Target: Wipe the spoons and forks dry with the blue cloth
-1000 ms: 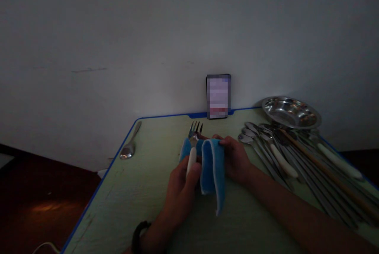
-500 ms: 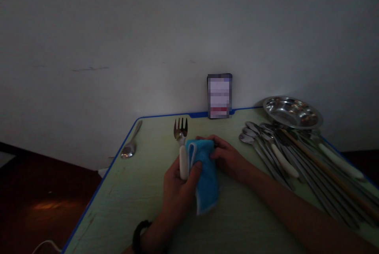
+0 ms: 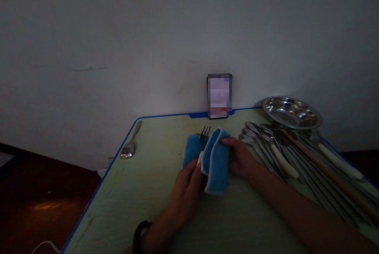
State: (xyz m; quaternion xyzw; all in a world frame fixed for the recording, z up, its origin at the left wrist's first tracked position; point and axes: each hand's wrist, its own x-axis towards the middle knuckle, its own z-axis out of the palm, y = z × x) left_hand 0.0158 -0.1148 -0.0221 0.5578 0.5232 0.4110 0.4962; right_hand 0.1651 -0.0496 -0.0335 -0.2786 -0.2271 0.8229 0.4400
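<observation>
My left hand [image 3: 185,191] is closed round the white handle of a fork [image 3: 204,137], whose metal tines point up and away from me. A blue cloth [image 3: 219,167] with a pale edge is folded about the fork, one part behind it and one part in front. My right hand [image 3: 241,155] pinches the cloth at its upper right, thumb on the near side. The cloth covers part of the fork's neck and handle. Both hands are just above the middle of the table.
A spoon [image 3: 130,145] lies by the table's left edge. At right is a pile of cutlery [image 3: 284,151] with spoons, white handles and a brown stick. Behind it stands a steel bowl [image 3: 291,114]. A phone [image 3: 219,96] leans on the wall at the table's [image 3: 142,191] back edge.
Half a second ago the fork stood left of the bunched cloth, fully bare. Now it is tilted to the right with the cloth opened around it. My right hand has shifted right.
</observation>
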